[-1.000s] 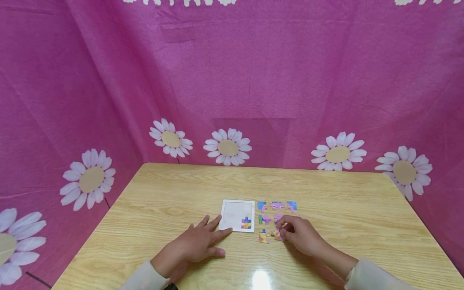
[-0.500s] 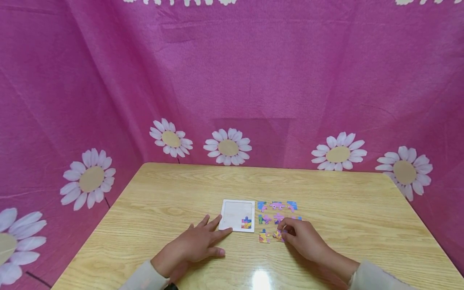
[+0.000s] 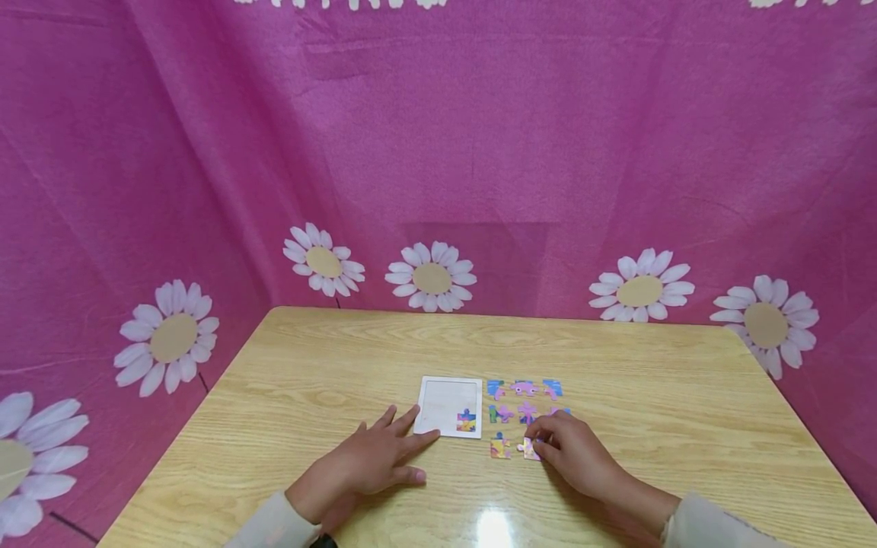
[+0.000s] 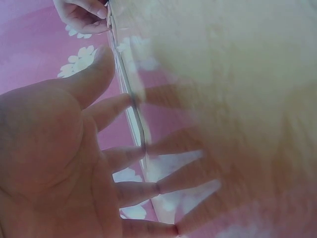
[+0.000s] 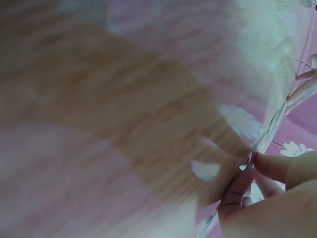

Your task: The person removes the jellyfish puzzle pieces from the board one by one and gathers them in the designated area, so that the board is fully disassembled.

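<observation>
In the head view a white square puzzle tray (image 3: 478, 407) lies on the table, with one colourful jigsaw piece (image 3: 467, 421) in its near right corner. My left hand (image 3: 373, 458) spreads its fingers flat, two fingertips touching the tray's near left edges. The left wrist view shows that same palm (image 4: 49, 153) with straight fingers. To the right of the tray, my right hand (image 3: 578, 460) pinches a yellow and pink jigsaw piece (image 3: 529, 448) between thumb and fingers, partly covering it. In the right wrist view the pinching fingertips (image 5: 237, 191) meet close to the tabletop.
Several loose jigsaw pieces lie in rows beside the tray, among them a blue and pink one (image 3: 496, 389), a pink one with eyes (image 3: 524, 388) and a yellow one (image 3: 499, 447). A pink curtain (image 3: 479, 152) with daisies hangs behind the wooden table (image 3: 342, 350).
The right hand has shifted slightly, and the piece at its fingertips has turned and slid a little towards the near side, away from its neighbours. The left hand and the tray stay put.
</observation>
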`<state>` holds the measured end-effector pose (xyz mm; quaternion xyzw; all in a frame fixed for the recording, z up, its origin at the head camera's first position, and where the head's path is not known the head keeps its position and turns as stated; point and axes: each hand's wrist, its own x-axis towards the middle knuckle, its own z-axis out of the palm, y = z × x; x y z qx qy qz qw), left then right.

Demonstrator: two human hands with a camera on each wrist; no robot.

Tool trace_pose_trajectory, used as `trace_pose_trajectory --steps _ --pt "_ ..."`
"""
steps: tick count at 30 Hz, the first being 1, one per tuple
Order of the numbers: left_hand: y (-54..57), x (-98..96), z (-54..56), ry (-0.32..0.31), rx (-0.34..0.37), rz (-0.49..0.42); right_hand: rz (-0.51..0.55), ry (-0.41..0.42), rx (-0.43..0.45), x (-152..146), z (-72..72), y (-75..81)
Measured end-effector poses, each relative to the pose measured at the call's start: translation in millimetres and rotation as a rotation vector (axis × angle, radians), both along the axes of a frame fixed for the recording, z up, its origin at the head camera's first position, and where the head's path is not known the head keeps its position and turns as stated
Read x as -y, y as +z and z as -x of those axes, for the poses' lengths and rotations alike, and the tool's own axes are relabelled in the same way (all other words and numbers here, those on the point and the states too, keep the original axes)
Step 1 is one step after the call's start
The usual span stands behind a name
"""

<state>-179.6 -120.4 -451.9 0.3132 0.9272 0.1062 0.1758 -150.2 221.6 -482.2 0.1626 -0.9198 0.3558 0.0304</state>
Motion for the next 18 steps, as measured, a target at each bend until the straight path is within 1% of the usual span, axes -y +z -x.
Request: trace_pose_trajectory --steps 4,7,18 --pt "-0.2 -0.1 0.4 0.0 -0.003 0.002 -0.002 -0.01 0.01 0.1 -0.2 -0.3" --pt "0.0 0.0 0.5 0.0 -0.003 -0.001 0.005 -0.035 0.033 0.4 -0.2 -0.6" --pt "2.0 0.4 -0.6 0.0 -0.001 -0.012 0.065 -0.1 0.093 2.6 -0.3 1.8"
